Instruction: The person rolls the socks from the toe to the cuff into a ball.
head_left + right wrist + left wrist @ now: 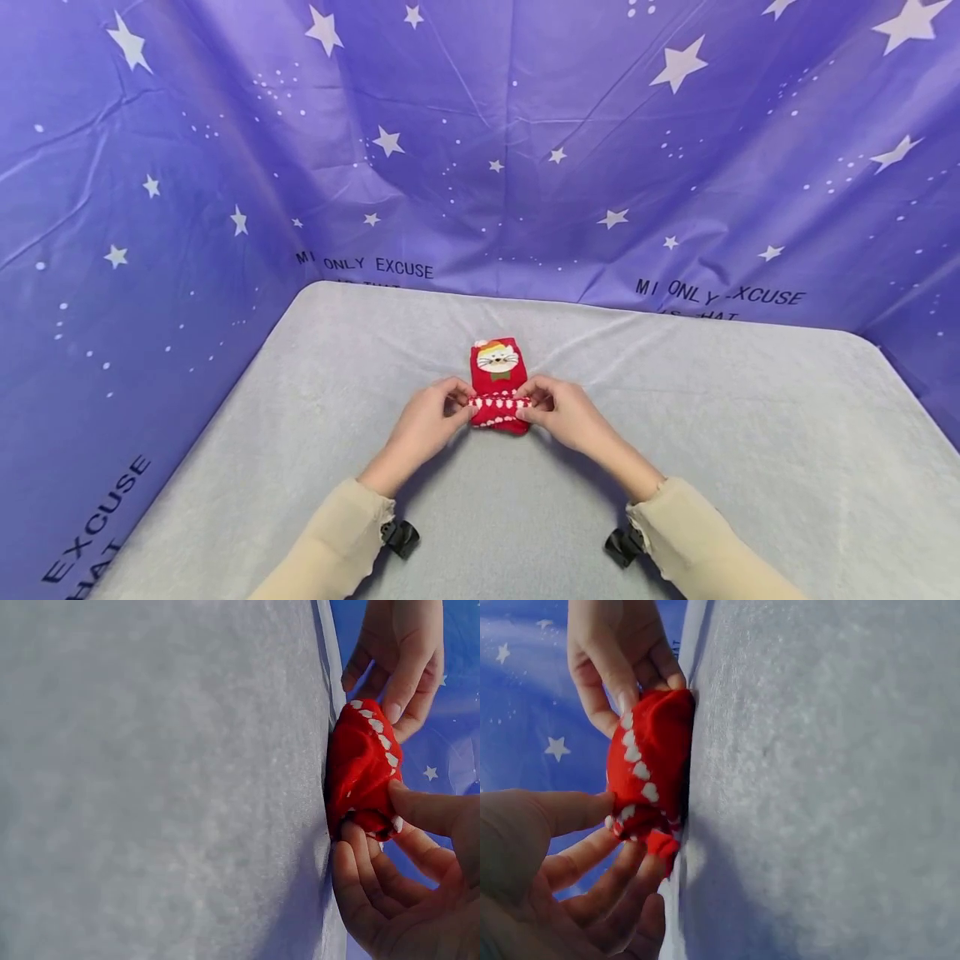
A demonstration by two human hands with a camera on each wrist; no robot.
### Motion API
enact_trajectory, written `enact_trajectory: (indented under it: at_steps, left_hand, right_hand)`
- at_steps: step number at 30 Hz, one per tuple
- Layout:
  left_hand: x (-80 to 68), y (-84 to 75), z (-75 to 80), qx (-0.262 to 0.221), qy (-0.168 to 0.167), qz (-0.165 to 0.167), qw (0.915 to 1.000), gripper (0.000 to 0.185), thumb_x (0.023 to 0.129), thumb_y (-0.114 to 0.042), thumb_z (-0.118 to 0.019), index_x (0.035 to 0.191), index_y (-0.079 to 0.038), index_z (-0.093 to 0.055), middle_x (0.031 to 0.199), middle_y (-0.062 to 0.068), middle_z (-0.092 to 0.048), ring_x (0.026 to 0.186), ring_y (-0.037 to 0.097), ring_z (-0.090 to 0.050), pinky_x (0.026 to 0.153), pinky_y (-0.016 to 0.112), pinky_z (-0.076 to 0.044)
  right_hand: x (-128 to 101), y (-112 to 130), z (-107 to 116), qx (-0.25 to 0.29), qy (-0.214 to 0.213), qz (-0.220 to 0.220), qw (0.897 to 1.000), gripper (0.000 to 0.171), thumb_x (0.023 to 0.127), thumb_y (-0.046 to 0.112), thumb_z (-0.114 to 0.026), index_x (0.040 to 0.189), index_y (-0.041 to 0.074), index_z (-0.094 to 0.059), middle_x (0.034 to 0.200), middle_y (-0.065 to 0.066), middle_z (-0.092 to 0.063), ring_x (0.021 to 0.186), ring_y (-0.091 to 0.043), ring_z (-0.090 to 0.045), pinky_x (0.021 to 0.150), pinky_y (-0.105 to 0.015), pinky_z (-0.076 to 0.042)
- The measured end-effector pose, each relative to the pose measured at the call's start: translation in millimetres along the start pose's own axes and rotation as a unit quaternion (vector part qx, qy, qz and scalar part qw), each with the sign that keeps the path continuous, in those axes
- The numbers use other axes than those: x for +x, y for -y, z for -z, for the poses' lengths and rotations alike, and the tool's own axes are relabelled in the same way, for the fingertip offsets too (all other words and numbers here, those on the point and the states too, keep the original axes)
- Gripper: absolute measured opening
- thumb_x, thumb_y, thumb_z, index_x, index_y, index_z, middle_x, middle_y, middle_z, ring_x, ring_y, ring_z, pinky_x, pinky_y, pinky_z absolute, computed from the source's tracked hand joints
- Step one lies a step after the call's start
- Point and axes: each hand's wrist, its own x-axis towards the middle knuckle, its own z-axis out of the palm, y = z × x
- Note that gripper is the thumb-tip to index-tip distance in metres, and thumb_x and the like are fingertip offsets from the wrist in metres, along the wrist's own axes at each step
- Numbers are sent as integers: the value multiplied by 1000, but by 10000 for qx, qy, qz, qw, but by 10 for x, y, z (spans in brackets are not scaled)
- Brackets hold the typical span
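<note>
A pale grey fleecy cloth (pixel 750 433) covers the worktop, lit evenly. Behind and on both sides hangs a creased purple backdrop (pixel 480 125) dotted with white stars, printed twice with "MI ONLY EXCUSE" in dark letters.

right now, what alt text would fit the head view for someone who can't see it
Two hands, left and right, pinch the near rolled end of a red sock with a cat face, lying on a grey cloth table. A purple backdrop with white stars surrounds the table.
</note>
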Motion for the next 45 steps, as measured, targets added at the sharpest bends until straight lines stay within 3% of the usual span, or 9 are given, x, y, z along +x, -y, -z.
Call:
enact_trajectory:
  at_steps: [4,7,12,18,25,31,36,40,45]
  left_hand:
    - [1,-24,-4,354,-95,-398,9985,28,81,-6,-79,105,-10,-66,113,8,-67,105,25,-64,95,45,-52]
    - [14,-22,-17,430,-99,-486,9978,31,80,-6,-80,106,-10,-66,117,9,-65,109,27,-63,97,46,-51]
    - [53,-8,-34,403,-164,-338,9985,26,81,-4,-79,103,-10,-69,110,9,-69,100,24,-66,91,43,-53]
    - [113,-7,-16,531,-157,-64,9984,23,84,-10,-78,106,-11,-73,106,4,-75,93,18,-69,85,38,-56]
    - [192,3,-30,583,-104,282,9978,22,88,-18,-75,109,-12,-75,108,3,-75,98,18,-67,89,40,-55]
    - [260,32,-55,550,-134,460,9973,21,89,-21,-73,107,-11,-76,102,3,-76,94,18,-67,85,38,-55]
    - [311,34,-60,583,-131,535,9968,21,92,-21,-71,109,-10,-75,106,5,-75,99,20,-68,89,40,-55]
    - [316,34,-64,432,-183,283,9985,23,90,-15,-72,113,-11,-71,112,8,-71,102,23,-67,91,42,-54]
    - [268,37,-29,41,-89,26,9999,37,82,-5,-78,117,-10,-66,116,11,-67,98,23,-66,88,40,-55]
  right_hand:
    - [61,-17,7,-73,-123,-151,9998,16,87,8,-73,102,4,-71,92,-10,-72,78,-15,-62,71,-28,-51]
    - [91,-22,10,-220,-228,-175,9993,16,87,10,-73,102,4,-73,102,-13,-72,86,-20,-64,79,-35,-54]
    - [84,-28,-7,-194,-397,153,9989,22,84,9,-76,105,6,-69,110,-14,-65,97,-27,-64,86,-43,-53]
    - [62,1,-11,-347,-260,621,9971,32,77,12,-84,103,11,-65,109,-7,-62,100,-26,-60,87,-40,-51]
    - [92,15,-18,-793,-351,660,9940,33,76,8,-84,105,8,-67,114,-10,-63,108,-28,-61,97,-50,-51]
    - [134,43,-18,-1099,-405,684,9908,39,75,10,-85,110,7,-68,115,-9,-64,104,-26,-62,93,-47,-52]
    - [181,30,-20,-1319,-420,708,9878,42,77,9,-83,116,4,-68,119,-11,-66,113,-29,-64,100,-47,-51]
    - [216,7,-13,-1376,-443,694,9871,41,81,11,-81,119,3,-69,121,-13,-68,116,-31,-64,102,-49,-51]
    - [215,17,-3,-1259,-370,505,9901,40,83,12,-79,120,2,-69,122,-16,-69,111,-31,-66,99,-50,-52]
